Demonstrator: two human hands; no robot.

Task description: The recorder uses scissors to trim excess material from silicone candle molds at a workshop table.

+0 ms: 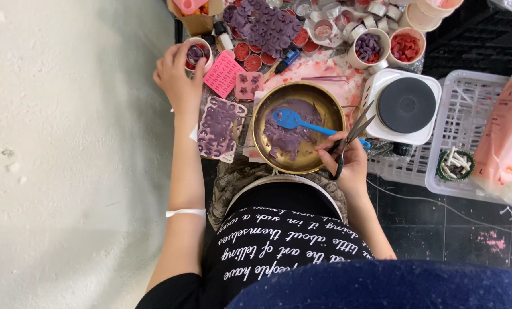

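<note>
Cluttered table (325, 60): one brass pan (298, 127), hands gripping one cup (198, 53), one scissors (350, 140).

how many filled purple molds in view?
2. One big mold lies at the top, above the brass pan. One smaller mold sits just left of the pan, below the left hand. Clutter at the top may hide more.

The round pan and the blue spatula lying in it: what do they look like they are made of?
The round pan looks like metal with a brass-like, glossy finish: its rim and bare wall catch bright reflections. The blue spatula looks like smooth matte silicone or plastic, uniformly coloured; which one cannot be told. Purple waxy residue coats the pan's floor.
</note>
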